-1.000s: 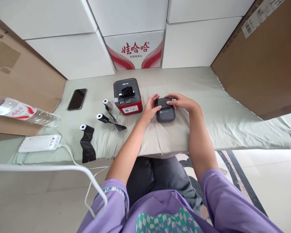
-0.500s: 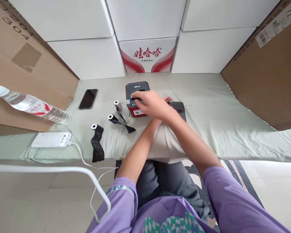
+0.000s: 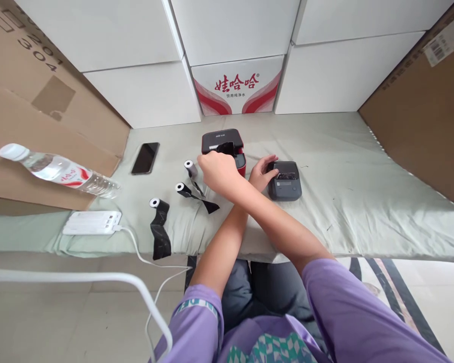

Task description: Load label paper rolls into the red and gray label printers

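Note:
My forearms are crossed. My left hand [image 3: 262,174] holds the left edge of a small dark grey label printer [image 3: 287,191], its thumb on the top and its fingers at the back corner. My right hand [image 3: 221,170] is closed at the front left of a red and black label printer [image 3: 222,136]; its fingertips are hidden. The red printer's lid looks raised, with a dark opening showing. To the left lie several small paper rolls: a light one [image 3: 191,169], a black one with its strip unrolled [image 3: 187,190], and another black one [image 3: 161,217].
A phone [image 3: 146,158], a water bottle [image 3: 66,171] and a white power bank [image 3: 93,223] with a cable are on the left. White boxes [image 3: 234,85] stand along the back, with cardboard boxes [image 3: 412,111] at both sides. A white bar [image 3: 128,276] crosses the lower left.
My right hand has moved left and down, closing at the red printer's front. That printer's lid now looks raised. My left hand now shows clearly at the grey printer. The view has shifted slightly.

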### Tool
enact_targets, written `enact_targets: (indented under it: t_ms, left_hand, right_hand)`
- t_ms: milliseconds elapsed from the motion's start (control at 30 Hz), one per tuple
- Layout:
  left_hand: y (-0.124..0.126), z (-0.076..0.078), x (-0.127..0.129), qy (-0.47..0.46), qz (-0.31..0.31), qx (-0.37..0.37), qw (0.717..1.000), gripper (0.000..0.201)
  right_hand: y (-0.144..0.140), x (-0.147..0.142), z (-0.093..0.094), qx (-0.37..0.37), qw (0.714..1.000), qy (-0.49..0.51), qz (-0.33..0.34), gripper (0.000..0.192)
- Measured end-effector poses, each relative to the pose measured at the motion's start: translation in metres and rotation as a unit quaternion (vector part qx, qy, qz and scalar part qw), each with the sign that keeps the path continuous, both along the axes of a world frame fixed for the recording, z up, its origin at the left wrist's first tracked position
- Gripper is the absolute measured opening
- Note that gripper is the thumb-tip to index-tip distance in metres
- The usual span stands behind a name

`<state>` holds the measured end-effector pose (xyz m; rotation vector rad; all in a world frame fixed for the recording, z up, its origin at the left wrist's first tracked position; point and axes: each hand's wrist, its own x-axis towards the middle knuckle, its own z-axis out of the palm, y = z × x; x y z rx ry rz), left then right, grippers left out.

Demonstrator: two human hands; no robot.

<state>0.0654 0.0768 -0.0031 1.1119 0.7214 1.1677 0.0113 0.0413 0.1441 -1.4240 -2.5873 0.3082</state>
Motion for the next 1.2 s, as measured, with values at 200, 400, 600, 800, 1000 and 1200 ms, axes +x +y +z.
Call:
enact_targets:
  t_ms: [200, 400, 600, 800, 1000, 1200]
  left_hand:
    - [0.003, -0.003, 0.001, 0.011, -0.001, 0.004, 1.000, 0.045]
    - [0.001, -0.001, -0.003, 0.034, 0.001, 0.009, 0.999, 0.040]
    - [-0.007, 0.019, -0.002, 0.075, 0.016, -0.058, 0.995, 0.028]
    - [-0.003, 0.014, 0.001, 0.100, 0.026, -0.068, 0.992, 0.018]
    - [0.000, 0.011, -0.001, 0.090, 0.014, -0.028, 0.995, 0.021]
    - [-0.007, 0.020, -0.007, 0.051, 0.006, 0.003, 0.999, 0.023]
  right_hand:
    - [0.002, 0.003, 0.002, 0.000, 1.000, 0.002, -0.004, 0.029]
    - [0.024, 0.043, 0.022, 0.067, 0.970, 0.226, -0.062, 0.039]
    - [0.069, 0.088, 0.008, 0.011, 0.962, 0.259, -0.084, 0.035]
    - [0.102, 0.078, -0.006, -0.122, 0.990, 0.067, 0.035, 0.041]
    - [0.117, 0.058, -0.010, -0.065, 0.997, -0.008, 0.044, 0.043]
    - [0.111, 0.032, -0.010, -0.028, 0.992, -0.123, 0.004, 0.042]
